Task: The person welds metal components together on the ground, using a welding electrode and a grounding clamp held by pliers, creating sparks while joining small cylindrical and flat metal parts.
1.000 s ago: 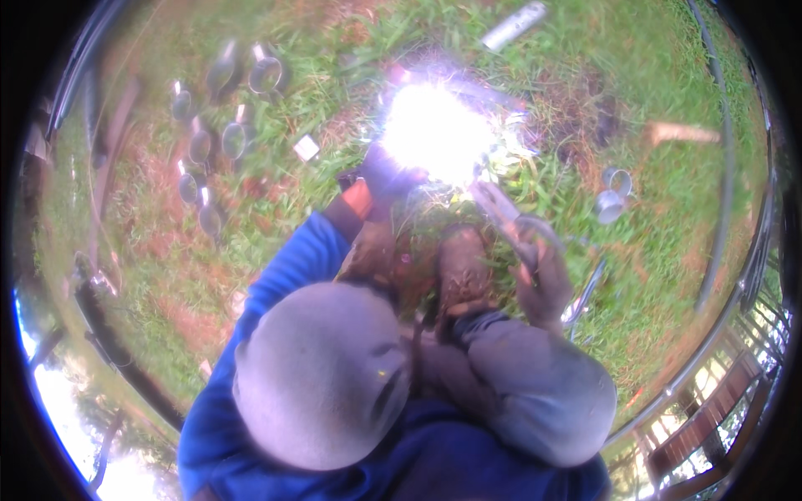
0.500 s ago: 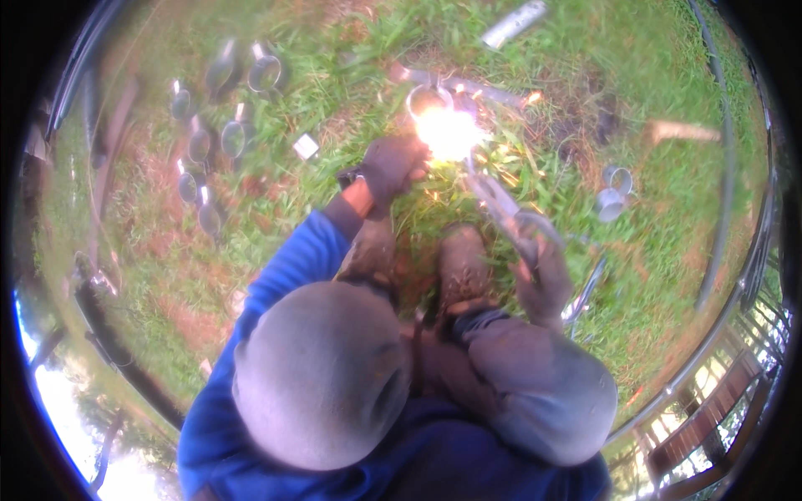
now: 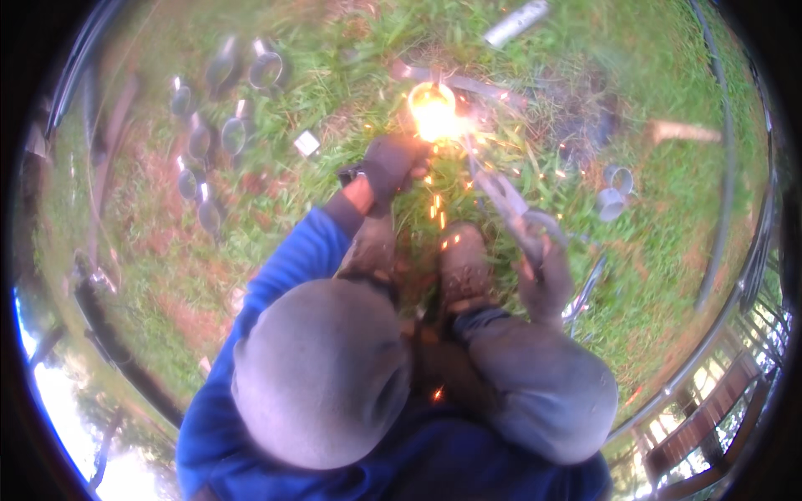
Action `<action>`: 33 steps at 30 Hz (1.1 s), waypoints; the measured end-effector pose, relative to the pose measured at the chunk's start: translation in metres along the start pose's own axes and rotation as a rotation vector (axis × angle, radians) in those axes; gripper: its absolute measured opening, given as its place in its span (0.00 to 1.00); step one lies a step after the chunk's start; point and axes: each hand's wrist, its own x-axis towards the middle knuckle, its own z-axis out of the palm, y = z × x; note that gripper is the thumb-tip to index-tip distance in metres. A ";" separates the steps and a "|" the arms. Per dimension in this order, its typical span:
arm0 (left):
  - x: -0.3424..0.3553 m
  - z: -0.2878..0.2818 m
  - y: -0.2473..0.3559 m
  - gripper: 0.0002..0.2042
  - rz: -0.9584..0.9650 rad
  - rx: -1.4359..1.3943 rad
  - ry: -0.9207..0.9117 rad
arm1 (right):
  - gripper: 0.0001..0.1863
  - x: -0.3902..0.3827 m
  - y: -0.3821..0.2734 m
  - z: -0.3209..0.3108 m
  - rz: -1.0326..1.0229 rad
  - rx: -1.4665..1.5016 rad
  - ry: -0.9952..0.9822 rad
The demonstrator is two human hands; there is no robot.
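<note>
A short metal pipe ring (image 3: 452, 93) glows at its near side, where a welding arc burns white and orange. My left hand (image 3: 391, 170), in a dark glove, is closed right against the near side of that glow; glare hides what its fingers grip. Gloved too, my right hand (image 3: 547, 282) is wrapped round a welding electrode holder (image 3: 505, 200). From its jaws a thin electrode (image 3: 473, 152) runs up to the arc. Orange sparks drop over the grass and my right boot (image 3: 464, 265). Behind the ring lies a flat metal bar (image 3: 484, 88).
Several pipe rings with tabs (image 3: 234, 136) lie at left, near a small white block (image 3: 307, 144). Two short pipe pieces (image 3: 611, 203) sit at right. Farther off are a pale tube (image 3: 516, 23) and a wooden piece (image 3: 683, 132). A cable (image 3: 725, 167) curves along the right.
The arc's white glare has shrunk and shifted slightly left, showing more of the ring. Sparks now fall nearer my right boot. The electrode holder has moved slightly right; my left hand stays in place.
</note>
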 end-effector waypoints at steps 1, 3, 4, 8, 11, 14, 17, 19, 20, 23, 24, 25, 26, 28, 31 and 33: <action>-0.002 -0.004 0.010 0.07 -0.157 -0.107 -0.033 | 0.44 -0.001 0.000 -0.001 -0.004 -0.001 0.015; -0.004 -0.011 0.032 0.08 -0.335 -0.291 -0.050 | 0.48 -0.004 0.002 -0.002 0.003 -0.019 0.023; -0.005 -0.015 0.042 0.09 -0.377 -0.345 -0.047 | 0.50 -0.006 0.003 -0.003 0.014 -0.034 0.016; -0.006 -0.018 0.056 0.13 -0.412 -0.445 -0.002 | 0.52 -0.012 0.010 0.000 0.046 -0.027 -0.010; -0.006 -0.014 0.045 0.13 -0.356 -0.363 -0.011 | 0.52 -0.016 0.014 0.006 0.064 0.038 -0.004; -0.005 -0.010 0.037 0.14 -0.297 -0.323 -0.016 | 0.51 -0.019 0.014 0.009 0.088 0.108 0.028; -0.004 -0.011 0.038 0.14 -0.335 -0.354 -0.040 | 0.50 -0.019 0.011 0.007 0.128 0.094 0.018; -0.005 -0.013 0.043 0.14 -0.325 -0.339 -0.045 | 0.50 -0.017 0.009 0.005 0.129 0.081 -0.003; -0.006 -0.015 0.045 0.14 -0.296 -0.277 -0.059 | 0.50 -0.016 0.008 0.005 0.136 0.096 0.004; -0.007 -0.019 0.052 0.14 -0.198 -0.057 -0.120 | 0.51 -0.014 0.007 0.005 0.104 0.081 0.003; -0.007 -0.019 0.054 0.13 -0.249 -0.144 -0.101 | 0.51 -0.014 0.007 0.005 0.109 0.076 -0.010; -0.007 -0.019 0.055 0.12 -0.299 -0.232 -0.082 | 0.51 -0.014 0.007 0.006 0.100 0.086 -0.008; -0.007 -0.019 0.056 0.11 -0.337 -0.304 -0.068 | 0.51 -0.014 0.008 0.006 0.097 0.093 -0.006; -0.006 -0.018 0.055 0.10 -0.401 -0.383 -0.062 | 0.51 -0.015 0.008 0.007 0.095 0.104 -0.002; -0.004 -0.018 0.049 0.09 -0.250 -0.067 -0.123 | 0.52 -0.016 0.009 0.006 0.112 0.077 -0.022; -0.004 -0.018 0.043 0.09 -0.126 0.104 -0.130 | 0.52 -0.015 0.009 0.004 0.114 0.061 -0.031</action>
